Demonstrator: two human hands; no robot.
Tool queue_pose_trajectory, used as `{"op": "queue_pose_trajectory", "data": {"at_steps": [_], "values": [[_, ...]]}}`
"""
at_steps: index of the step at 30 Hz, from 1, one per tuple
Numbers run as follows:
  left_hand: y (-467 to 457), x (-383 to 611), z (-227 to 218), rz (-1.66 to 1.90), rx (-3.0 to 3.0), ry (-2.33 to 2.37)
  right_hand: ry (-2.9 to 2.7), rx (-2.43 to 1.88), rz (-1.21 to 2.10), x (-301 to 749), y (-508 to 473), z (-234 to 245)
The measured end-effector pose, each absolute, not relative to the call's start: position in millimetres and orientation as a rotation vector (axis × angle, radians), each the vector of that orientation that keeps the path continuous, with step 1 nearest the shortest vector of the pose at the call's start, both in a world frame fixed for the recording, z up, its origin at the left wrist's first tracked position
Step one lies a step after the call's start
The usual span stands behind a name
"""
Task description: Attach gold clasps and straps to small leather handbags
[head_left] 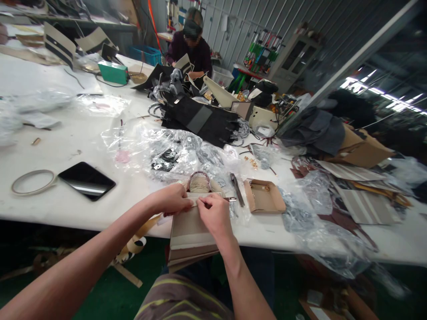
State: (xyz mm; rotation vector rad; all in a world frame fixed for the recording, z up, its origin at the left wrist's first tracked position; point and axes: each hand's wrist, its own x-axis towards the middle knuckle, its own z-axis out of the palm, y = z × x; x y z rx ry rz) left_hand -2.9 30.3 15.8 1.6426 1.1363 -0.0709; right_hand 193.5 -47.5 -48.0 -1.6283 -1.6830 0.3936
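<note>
A beige and tan striped handbag (190, 233) rests against the white table's (60, 151) near edge, its base toward my lap. My left hand (173, 199) is closed, pinching the bag's top edge just below the rounded handle (199, 181). My right hand (215, 214) is also closed, its fingertips pinched on the same top edge right beside the left. A small metal fitting (231, 199) sticks out to the right of the right hand.
A black phone (86, 180) and a tan loop strap (31, 182) lie at left. Clear plastic bags (167, 151) with hardware, an open cardboard box (264, 195), black bag pieces (203, 120) and leather scraps crowd the table. Another person (193, 46) works at the far end.
</note>
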Motion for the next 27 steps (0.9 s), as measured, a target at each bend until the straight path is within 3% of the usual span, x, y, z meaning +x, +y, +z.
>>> {"op": "queue_pose_trajectory", "data": {"at_steps": [7, 15, 20, 27], "values": [[36.4, 0.4, 9.1, 0.116, 1.788, 1.158, -1.716, -1.630, 0.444, 194.1, -45.0, -42.6], [32.7, -16.2, 11.0, -0.056, 1.679, 1.151, -1.710, -1.665, 0.460, 193.0, -46.5, -40.9], [29.5, -13.8, 5.2, 0.096, 1.727, 1.086, -1.806, -1.752, 0.352, 188.4, -43.0, -42.9], [-11.2, -28.0, 80.8, 0.410, 1.763, 1.167, -1.825, -1.782, 0.363, 188.5, -39.7, -36.6]]}}
